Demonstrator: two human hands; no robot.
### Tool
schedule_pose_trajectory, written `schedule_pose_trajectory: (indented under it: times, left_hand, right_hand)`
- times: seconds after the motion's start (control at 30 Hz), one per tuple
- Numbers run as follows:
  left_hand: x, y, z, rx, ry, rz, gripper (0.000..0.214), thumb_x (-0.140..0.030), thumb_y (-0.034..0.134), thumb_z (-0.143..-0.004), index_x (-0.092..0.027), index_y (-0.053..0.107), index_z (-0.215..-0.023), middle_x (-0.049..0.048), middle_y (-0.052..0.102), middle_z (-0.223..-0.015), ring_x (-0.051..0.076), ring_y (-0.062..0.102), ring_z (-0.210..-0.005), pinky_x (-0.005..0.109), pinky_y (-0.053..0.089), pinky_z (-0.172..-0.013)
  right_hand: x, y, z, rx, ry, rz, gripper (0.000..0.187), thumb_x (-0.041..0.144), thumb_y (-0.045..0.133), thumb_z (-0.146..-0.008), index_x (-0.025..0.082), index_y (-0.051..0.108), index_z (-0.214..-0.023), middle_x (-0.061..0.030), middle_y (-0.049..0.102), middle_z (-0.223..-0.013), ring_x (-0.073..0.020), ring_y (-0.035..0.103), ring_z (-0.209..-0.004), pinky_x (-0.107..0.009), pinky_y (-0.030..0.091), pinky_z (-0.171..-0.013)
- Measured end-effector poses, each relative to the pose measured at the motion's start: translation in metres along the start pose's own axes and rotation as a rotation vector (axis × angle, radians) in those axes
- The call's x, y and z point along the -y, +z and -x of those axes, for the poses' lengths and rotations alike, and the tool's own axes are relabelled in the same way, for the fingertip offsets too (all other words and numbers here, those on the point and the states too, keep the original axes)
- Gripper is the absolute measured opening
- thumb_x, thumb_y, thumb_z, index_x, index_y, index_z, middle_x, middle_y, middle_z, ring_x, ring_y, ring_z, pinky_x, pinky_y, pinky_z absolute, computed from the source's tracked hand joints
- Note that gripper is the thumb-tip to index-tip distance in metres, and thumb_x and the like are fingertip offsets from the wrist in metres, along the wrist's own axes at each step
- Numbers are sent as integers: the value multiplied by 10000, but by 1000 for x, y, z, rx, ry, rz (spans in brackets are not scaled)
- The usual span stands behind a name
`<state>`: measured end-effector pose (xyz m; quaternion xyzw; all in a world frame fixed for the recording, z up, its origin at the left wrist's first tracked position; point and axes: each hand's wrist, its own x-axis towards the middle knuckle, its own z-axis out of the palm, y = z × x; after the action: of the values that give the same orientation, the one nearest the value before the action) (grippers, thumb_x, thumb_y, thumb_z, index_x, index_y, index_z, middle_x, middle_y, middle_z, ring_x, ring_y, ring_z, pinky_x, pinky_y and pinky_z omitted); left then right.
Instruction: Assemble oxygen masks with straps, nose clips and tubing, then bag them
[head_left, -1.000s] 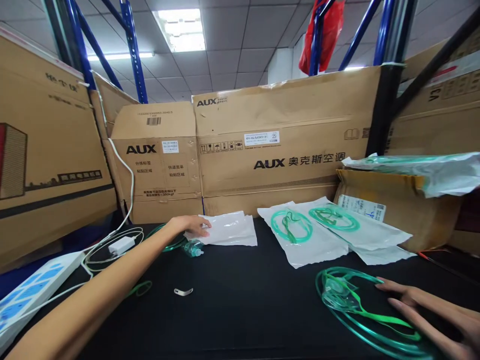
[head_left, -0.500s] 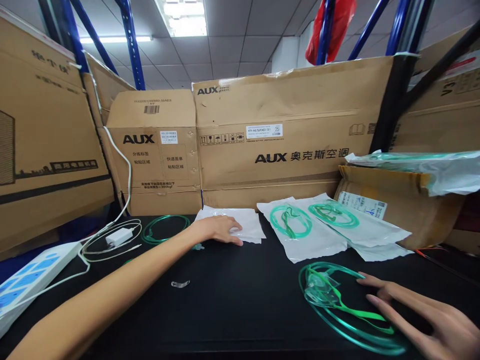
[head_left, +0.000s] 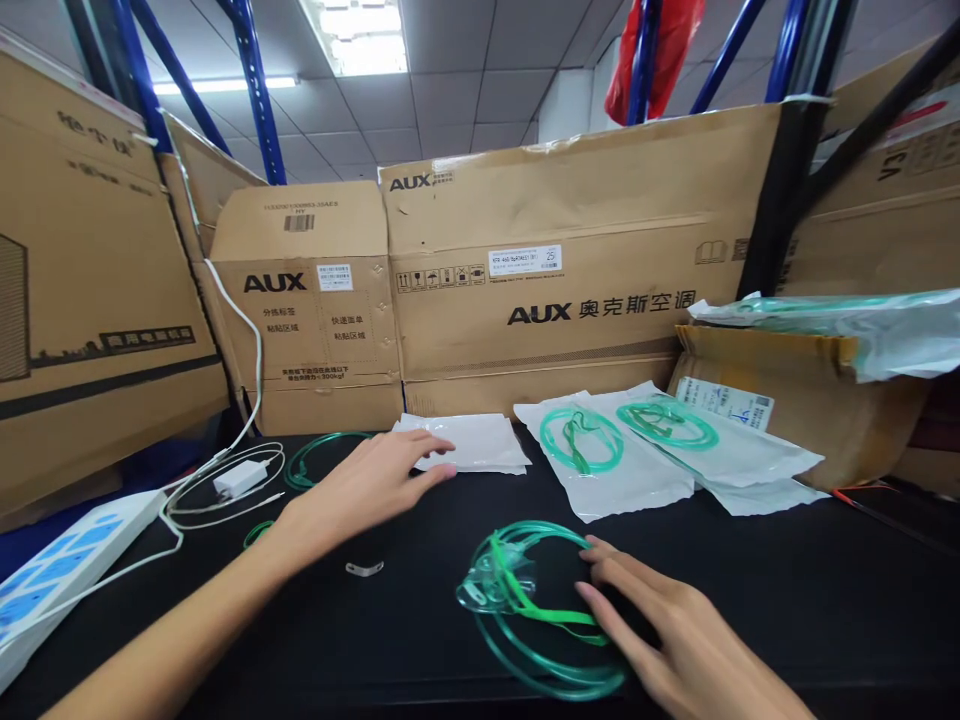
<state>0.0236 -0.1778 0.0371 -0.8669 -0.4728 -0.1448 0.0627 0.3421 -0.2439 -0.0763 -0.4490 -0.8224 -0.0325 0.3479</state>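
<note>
My right hand (head_left: 660, 625) lies flat, fingers spread, on a coil of green tubing with a clear oxygen mask (head_left: 517, 590) on the black table (head_left: 420, 640) in front of me. My left hand (head_left: 367, 480) reaches forward, fingertips touching the near edge of a stack of empty white pouches (head_left: 472, 443) at the table's back. It grips nothing. A small metal clip (head_left: 364, 569) lies just below that hand. Another green tubing coil (head_left: 319, 455) sits left of the pouches, partly hidden by my hand.
Two sealed pouches with green masks (head_left: 622, 450) lie at the back right, beside an open carton (head_left: 795, 400) holding more. AUX cartons (head_left: 540, 270) wall off the back. A white charger with cable (head_left: 240, 478) and a power strip (head_left: 60, 570) lie at left.
My right hand has slid the mask and tubing left toward the table's middle. My left hand moved right along the white pouches, then drew back to their near edge.
</note>
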Motion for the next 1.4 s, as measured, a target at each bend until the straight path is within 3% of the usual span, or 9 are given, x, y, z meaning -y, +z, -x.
schedule_pose_trajectory:
  times: [0.13,0.27,0.43,0.6,0.77,0.97,1.03,1.2,1.4]
  left_hand:
    - [-28,17,69,-85,-47,195,344,-504,473,-1107,-368,657,-1363,-5,701,-1380,233,668,-1265,415,517,-1118]
    - [-46,56,97,-71,-60,258,398,-526,541,-1062,-400,624,-1430,25,670,-1433,301,656,-1290,441,568,-1071]
    - [-46,73,95,-230,-78,369,356,-421,523,-1085,-387,620,-1425,49,675,-1381,270,671,-1246,413,588,-1032]
    - [-43,73,94,-252,-284,422,366,-472,545,-1058,-357,661,-1386,36,689,-1403,294,651,-1295,471,530,-1111]
    - [-45,79,92,-209,-360,500,340,-521,486,-1064,-422,712,-1297,-18,730,-1366,294,652,-1299,481,497,-1120]
    - [-46,73,84,-210,-397,623,285,-494,485,-1053,-335,720,-1084,-5,787,-1057,233,730,-942,337,554,-842]
    - [-44,75,82,-194,-401,619,267,-503,498,-1039,-326,698,-1046,-2,776,-981,238,717,-905,341,545,-821]
    - [-44,84,82,-201,-375,552,255,-480,497,-1030,-340,688,-1123,26,772,-1076,262,697,-950,382,547,-853]
    - [-48,95,81,-278,-338,652,426,-432,691,-870,-326,655,-1282,40,754,-1198,254,704,-991,348,584,-869]
  right_hand:
    - [28,19,-27,65,-21,13,232,208,528,-1047,202,760,-1049,-135,811,-1188,-343,793,-1111,-426,675,-907]
    - [39,33,-52,92,12,38,208,244,581,-1049,164,752,-1137,-175,799,-1196,-381,772,-1145,-485,668,-907]
    - [23,8,-41,115,-26,15,418,418,554,-1074,269,633,-1456,-107,626,-1536,-339,596,-1408,-546,552,-1118]
    - [-5,-18,-6,190,-104,-5,402,456,586,-1054,422,629,-1453,-11,634,-1532,-302,686,-1312,-472,606,-1069]
    - [7,0,-8,220,-189,-141,255,262,561,-1078,339,736,-1247,-43,729,-1287,-240,735,-1168,-338,646,-966]
    - [34,2,-35,73,-200,-148,230,305,555,-1080,255,759,-985,-81,738,-1109,-241,759,-992,-341,641,-866]
    - [37,3,-49,17,-191,-87,280,262,488,-1099,243,752,-1004,-85,742,-1083,-232,766,-962,-333,645,-843]
    - [31,30,-79,52,-279,54,347,148,537,-1051,226,640,-1373,-130,721,-1265,-283,730,-1125,-442,629,-950]
    - [24,42,-74,171,-364,144,178,126,565,-1033,221,696,-1108,-48,714,-988,-198,707,-783,-297,593,-689]
